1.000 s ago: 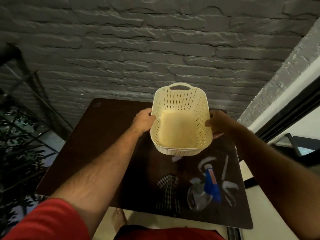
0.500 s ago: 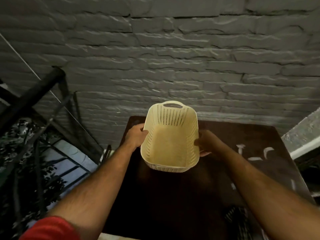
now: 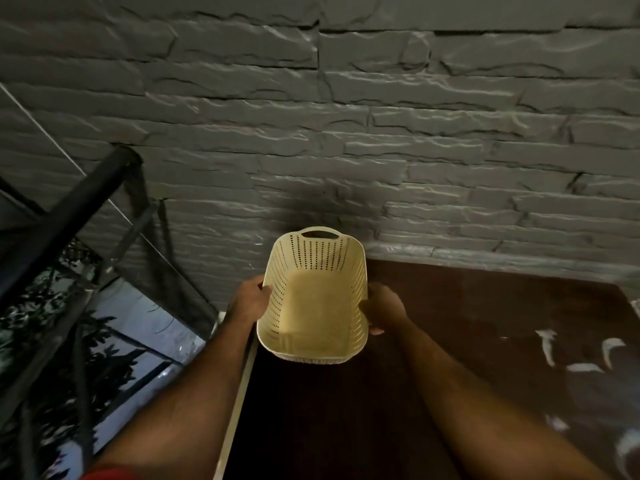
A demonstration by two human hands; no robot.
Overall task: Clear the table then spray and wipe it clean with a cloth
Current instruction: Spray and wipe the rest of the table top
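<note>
Both hands clamp the empty basket between them, left hand and right hand on its long sides, its long axis pointing straight away.

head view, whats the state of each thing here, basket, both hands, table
basket: empty, upright, held up at the table's left corner near the wall
left hand: grips the basket's left rim
right hand: grips the basket's right rim
table: dark top, a few pale scraps lying on its right side
</note>
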